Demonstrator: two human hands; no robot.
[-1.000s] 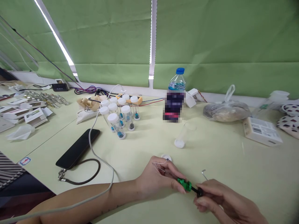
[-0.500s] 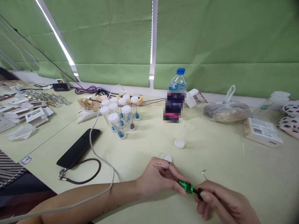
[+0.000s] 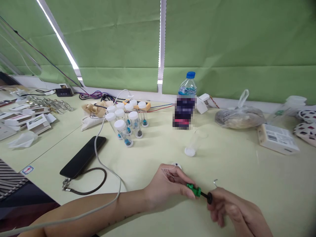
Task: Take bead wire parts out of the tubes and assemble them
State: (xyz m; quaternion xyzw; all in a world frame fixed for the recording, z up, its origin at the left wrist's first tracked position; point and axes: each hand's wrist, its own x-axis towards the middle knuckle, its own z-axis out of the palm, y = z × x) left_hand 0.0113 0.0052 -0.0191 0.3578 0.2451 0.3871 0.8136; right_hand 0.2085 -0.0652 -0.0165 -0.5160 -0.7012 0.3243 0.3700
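My left hand (image 3: 164, 187) is closed, pinching a small green plastic piece (image 3: 194, 190) between thumb and fingers. A black stem (image 3: 203, 195) with a round black knob (image 3: 209, 198) sticks out of it to the right. Thin wires or pins also show by the left fingers. My right hand (image 3: 234, 209) is beside the knob, index finger close against it, thumb apart, other fingers curled. Just above its knuckles shows the tip of a bent metal rod (image 3: 215, 181); whether the hand holds it cannot be told. Partly behind my left hand lies a white cap (image 3: 177, 165).
An uncapped clear tube (image 3: 194, 143) stands ahead. Several white-capped tubes (image 3: 120, 125) with blue pieces stand left of it, near a black phone (image 3: 82, 156). A white cable (image 3: 98, 154) crosses my left forearm. A plastic bag (image 3: 239, 118) and white box (image 3: 278, 139) lie at right.
My right thumb has come away from the black knob. The green piece and knob have shifted slightly up and left. My left hand keeps its hold.
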